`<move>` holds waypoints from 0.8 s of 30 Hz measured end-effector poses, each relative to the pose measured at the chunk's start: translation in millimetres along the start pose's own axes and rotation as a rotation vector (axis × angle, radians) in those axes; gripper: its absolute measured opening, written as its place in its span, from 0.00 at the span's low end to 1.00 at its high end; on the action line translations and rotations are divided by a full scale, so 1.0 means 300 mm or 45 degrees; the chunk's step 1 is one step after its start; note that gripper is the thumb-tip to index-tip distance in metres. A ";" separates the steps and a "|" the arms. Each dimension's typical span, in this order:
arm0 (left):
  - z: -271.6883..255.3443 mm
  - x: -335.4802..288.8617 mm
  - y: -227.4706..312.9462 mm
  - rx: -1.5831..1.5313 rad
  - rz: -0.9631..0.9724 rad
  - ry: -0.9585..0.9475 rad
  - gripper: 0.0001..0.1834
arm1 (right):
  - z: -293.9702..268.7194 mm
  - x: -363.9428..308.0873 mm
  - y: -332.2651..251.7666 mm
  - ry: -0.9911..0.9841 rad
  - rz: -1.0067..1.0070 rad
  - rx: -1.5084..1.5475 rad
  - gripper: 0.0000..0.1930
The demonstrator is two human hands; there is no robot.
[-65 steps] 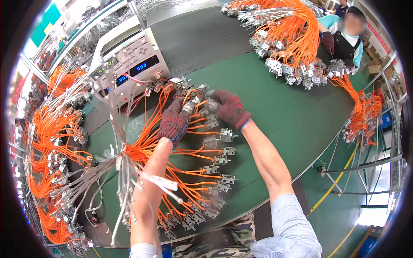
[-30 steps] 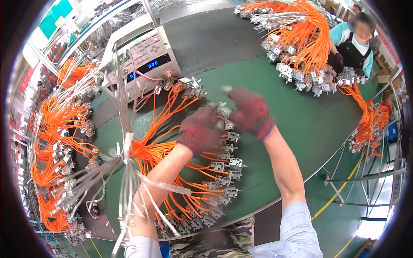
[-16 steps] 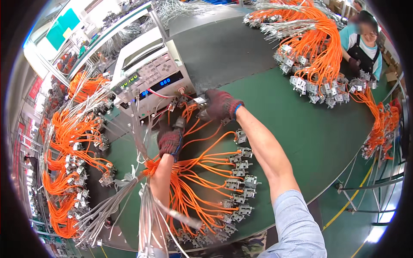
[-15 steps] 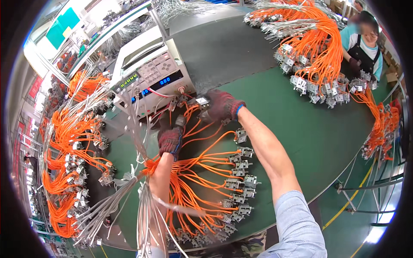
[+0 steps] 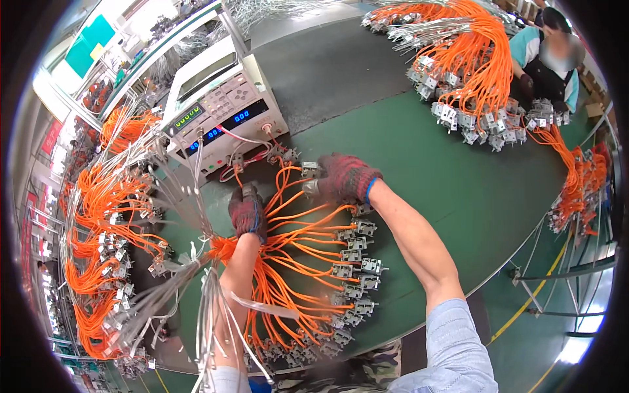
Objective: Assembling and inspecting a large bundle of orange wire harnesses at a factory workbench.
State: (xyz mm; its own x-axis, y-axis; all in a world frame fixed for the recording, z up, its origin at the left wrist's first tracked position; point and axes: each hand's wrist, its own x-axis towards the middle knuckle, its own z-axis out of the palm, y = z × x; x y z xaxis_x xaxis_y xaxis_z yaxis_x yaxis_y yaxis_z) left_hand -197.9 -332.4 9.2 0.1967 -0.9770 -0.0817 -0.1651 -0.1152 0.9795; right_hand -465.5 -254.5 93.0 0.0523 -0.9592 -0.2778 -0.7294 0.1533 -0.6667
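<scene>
A bundle of orange cables (image 5: pixel 285 254) fans out over the green table, each cable ending in a small silver metal switch-like part (image 5: pixel 343 270). My right hand (image 5: pixel 347 178), in a dark red knitted glove, grips one such metal part (image 5: pixel 310 169) beyond the fan. My left hand (image 5: pixel 249 211), gloved alike, is closed above the gathered end of the bundle; what its fingers hold is hidden. Just beyond it, a white bench meter (image 5: pixel 223 108) with lit displays has leads running to small metal clamps (image 5: pixel 283 155) at its front.
Pale wire ends (image 5: pixel 213 314) hang loose over my left forearm. More orange cable bundles lie along the left (image 5: pixel 98 262) and in a heap at the far right (image 5: pixel 485 72). Behind that heap a co-worker (image 5: pixel 550 62) stands. The table's curved edge (image 5: pixel 485 285) runs at the near right.
My right hand has shifted slightly to the right and down, with the metal part showing more clearly. My left hand has drawn slightly left. The co-worker's head has tilted.
</scene>
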 end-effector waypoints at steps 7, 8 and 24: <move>-0.085 0.102 0.044 1.379 0.752 -0.585 0.23 | 0.043 0.032 -0.001 0.027 -0.127 -0.054 0.39; 0.037 0.118 0.046 1.431 0.900 -0.710 0.22 | 0.020 0.001 0.060 0.114 -0.063 -0.088 0.36; 0.147 0.064 0.090 1.304 0.840 -0.503 0.18 | 0.046 0.012 0.032 0.183 -0.103 -0.033 0.31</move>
State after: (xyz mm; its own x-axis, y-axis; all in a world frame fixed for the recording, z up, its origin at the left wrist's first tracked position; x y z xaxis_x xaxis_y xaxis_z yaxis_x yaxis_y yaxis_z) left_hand -241.3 -362.1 26.1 -0.4764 -0.8677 0.1417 -0.8211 0.4967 0.2812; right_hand -463.0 -253.3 76.1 0.0143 -0.9926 -0.1208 -0.7445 0.0701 -0.6639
